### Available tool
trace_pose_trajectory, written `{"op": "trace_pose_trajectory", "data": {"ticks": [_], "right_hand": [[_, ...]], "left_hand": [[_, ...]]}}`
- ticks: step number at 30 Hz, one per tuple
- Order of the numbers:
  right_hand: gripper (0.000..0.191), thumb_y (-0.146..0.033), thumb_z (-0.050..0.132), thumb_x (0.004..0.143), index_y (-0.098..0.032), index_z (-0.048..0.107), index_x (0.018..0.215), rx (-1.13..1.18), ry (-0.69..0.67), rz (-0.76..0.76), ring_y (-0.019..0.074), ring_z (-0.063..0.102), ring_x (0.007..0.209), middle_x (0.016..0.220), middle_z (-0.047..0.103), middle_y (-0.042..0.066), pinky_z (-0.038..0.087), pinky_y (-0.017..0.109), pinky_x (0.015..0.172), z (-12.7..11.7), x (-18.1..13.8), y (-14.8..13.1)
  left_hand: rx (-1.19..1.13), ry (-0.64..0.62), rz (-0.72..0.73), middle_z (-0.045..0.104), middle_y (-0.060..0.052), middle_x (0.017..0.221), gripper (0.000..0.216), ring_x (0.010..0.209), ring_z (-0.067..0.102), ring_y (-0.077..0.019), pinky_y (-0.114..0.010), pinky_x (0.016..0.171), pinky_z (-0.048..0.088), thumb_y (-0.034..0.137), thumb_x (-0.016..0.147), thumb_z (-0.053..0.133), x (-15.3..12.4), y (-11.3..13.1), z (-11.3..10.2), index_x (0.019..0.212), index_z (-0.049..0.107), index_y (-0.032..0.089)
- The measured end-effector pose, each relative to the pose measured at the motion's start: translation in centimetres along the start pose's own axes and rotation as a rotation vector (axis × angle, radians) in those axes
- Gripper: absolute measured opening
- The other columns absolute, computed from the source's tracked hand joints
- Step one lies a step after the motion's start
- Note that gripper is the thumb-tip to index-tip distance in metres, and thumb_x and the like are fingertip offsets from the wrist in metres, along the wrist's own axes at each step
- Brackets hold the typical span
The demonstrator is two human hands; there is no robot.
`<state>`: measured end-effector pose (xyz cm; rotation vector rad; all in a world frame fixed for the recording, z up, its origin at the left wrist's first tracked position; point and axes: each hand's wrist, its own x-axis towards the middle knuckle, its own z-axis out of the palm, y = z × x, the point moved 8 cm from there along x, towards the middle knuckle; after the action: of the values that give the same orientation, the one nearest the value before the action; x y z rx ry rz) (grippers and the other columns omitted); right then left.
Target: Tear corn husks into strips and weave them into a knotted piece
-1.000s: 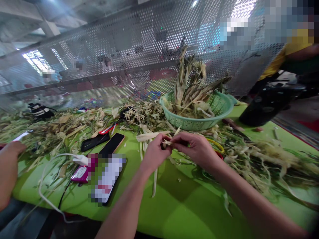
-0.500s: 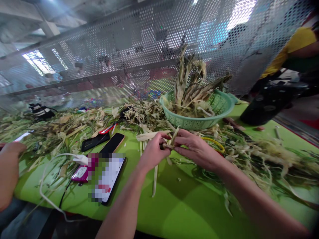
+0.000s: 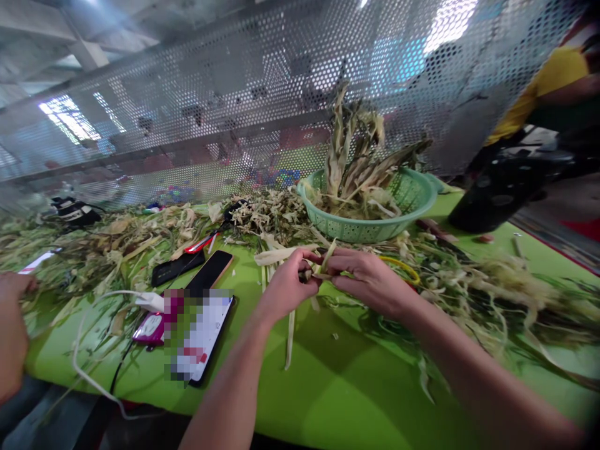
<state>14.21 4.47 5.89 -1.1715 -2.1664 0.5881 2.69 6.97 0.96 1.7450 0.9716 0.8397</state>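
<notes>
My left hand and my right hand meet above the green table, both pinched on a pale husked stalk held between them. Its dry leaves stick up between my fingertips, and a long pale strip hangs down toward the table. A teal plastic basket full of husk leaves stands just behind my hands.
Heaps of dry husks cover the back and right of the table. Phones, a charger with a white cable and a yellow ring lie nearby. Another person's hand is at the far left; a person in yellow stands at right. A perforated metal screen runs behind.
My fingers have worked the stalk between them, turning it slightly so its leaves stand up. The other person's hand at left has drifted a little lower and outward.
</notes>
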Motion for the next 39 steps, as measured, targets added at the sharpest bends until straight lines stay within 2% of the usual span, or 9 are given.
{"op": "trace_pose_trajectory", "data": {"ticks": [14,25,32,39], "right_hand": [[0.015,-0.008,0.044,0.067,-0.019,0.043,0.058,-0.094,0.038,-0.007,0.0121,0.042,0.06,0.065,0.044,-0.001,0.03,0.024,0.058,0.3,0.2,0.1],[0.015,-0.007,0.043,0.074,-0.018,0.046,0.064,-0.113,-0.016,-0.066,0.0131,0.045,0.065,0.074,0.047,0.002,0.033,0.025,0.061,0.9,0.1,-0.4],[0.018,-0.006,0.043,0.068,-0.02,0.036,0.059,-0.115,0.058,-0.031,0.0115,0.039,0.058,0.065,0.04,-0.002,0.027,0.025,0.057,0.4,0.1,-0.4],[0.018,-0.007,0.043,0.071,-0.02,0.034,0.062,-0.149,0.033,-0.009,0.0122,0.041,0.061,0.067,0.042,-0.001,0.027,0.026,0.058,1.0,0.0,0.3]], "left_hand": [[0.033,0.009,0.007,0.064,-0.001,0.088,0.037,0.076,0.058,-0.0118,-0.021,0.068,0.041,0.013,0.074,0.06,0.0,0.1,0.2,0.109,0.053,0.02],[0.042,-0.015,-0.009,0.063,0.0,0.084,0.04,0.07,0.054,-0.0113,-0.022,0.066,0.04,0.013,0.072,0.061,0.1,-0.3,0.5,0.11,0.051,0.02],[-0.128,-0.038,-0.041,0.056,0.003,0.078,0.037,0.066,0.049,-0.0083,-0.02,0.063,0.037,0.014,0.072,0.062,0.1,-0.3,0.7,0.107,0.05,0.019],[-0.218,-0.061,-0.047,0.055,0.003,0.079,0.037,0.068,0.049,-0.0082,-0.02,0.064,0.037,0.013,0.073,0.062,0.3,-0.4,1.0,0.108,0.05,0.018]]}}
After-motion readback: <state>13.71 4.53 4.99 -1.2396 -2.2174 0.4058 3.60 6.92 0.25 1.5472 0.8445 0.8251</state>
